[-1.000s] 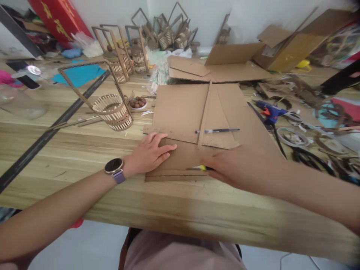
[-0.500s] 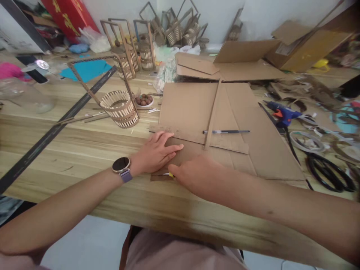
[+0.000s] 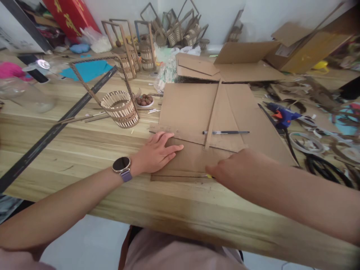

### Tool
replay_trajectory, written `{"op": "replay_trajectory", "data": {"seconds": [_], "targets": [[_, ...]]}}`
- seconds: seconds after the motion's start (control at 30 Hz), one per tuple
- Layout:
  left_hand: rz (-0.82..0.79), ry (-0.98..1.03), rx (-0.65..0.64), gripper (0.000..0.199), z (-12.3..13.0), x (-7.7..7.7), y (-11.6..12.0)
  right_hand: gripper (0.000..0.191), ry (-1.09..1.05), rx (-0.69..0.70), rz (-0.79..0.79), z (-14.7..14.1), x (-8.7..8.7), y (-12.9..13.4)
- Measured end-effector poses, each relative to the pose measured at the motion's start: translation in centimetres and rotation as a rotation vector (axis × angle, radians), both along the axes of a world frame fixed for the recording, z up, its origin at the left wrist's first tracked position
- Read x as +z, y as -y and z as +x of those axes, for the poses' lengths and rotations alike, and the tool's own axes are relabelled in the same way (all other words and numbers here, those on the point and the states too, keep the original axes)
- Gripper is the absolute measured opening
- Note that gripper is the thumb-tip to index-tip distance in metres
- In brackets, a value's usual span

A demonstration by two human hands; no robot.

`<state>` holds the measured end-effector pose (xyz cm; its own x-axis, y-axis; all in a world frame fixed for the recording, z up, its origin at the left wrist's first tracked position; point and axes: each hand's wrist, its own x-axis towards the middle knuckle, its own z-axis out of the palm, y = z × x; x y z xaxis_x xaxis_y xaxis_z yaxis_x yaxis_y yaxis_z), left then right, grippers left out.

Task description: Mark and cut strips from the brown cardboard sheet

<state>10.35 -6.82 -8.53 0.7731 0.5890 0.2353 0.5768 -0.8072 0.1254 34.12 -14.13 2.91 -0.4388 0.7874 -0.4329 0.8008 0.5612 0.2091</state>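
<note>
My left hand (image 3: pixel 157 153), fingers spread, presses flat on the left part of a brown cardboard sheet (image 3: pixel 188 159). My right hand (image 3: pixel 239 167) is closed around a yellow utility knife (image 3: pixel 208 176), of which only a small yellow part shows at the sheet's near edge. Left of the knife, a dark cut line runs along that edge, setting off a narrow cardboard strip (image 3: pixel 174 178). Above the hands lie a larger cardboard piece (image 3: pixel 188 105), a thin cardboard strip (image 3: pixel 214 112) and a black pen (image 3: pixel 233 132).
A small handled basket (image 3: pixel 120 108) stands to the left, beside a bowl of brown balls (image 3: pixel 144 100). A long black strip (image 3: pixel 59 131) crosses the table. On the right lie a blue glue gun (image 3: pixel 285 114) and scraps. More baskets (image 3: pixel 146 56) stand behind.
My right hand has slid right along the near edge of the cardboard with the knife, and a longer cut line shows behind it. My left hand has stayed in place.
</note>
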Motion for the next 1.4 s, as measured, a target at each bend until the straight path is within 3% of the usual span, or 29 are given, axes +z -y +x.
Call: {"op": "replay_trajectory", "data": {"seconds": [0.1,0.2,0.37,0.5,0.83,1.07,1.4], "targets": [[0.0,-0.001,0.0,0.044,0.0,0.0,0.0,0.023,0.075,0.128,-0.06,-0.5,0.5,-0.5],[-0.016,-0.016,-0.01,0.045,-0.1,0.1,-0.1,0.016,-0.092,0.234,-0.009,-2.9,-0.4,-0.7],[-0.063,-0.037,-0.021,0.045,-0.2,0.2,-0.3,0.02,-0.213,0.276,-0.031,-5.7,-2.8,-0.8],[-0.085,-0.043,-0.018,0.044,-0.2,0.2,-0.3,0.026,-0.241,0.275,-0.074,-6.2,-3.4,-1.0],[-0.078,-0.026,-0.01,0.042,-0.2,0.3,-0.2,0.029,-0.155,0.26,-0.128,-7.7,-2.2,-1.1],[-0.076,-0.037,-0.007,0.042,-0.1,0.4,-0.2,0.034,-0.222,0.255,-0.132,-7.2,-2.5,-1.0],[-0.094,-0.034,-0.004,0.04,-0.1,0.7,-0.1,0.035,-0.125,0.256,-0.231,-8.1,-0.8,-1.6]]}}
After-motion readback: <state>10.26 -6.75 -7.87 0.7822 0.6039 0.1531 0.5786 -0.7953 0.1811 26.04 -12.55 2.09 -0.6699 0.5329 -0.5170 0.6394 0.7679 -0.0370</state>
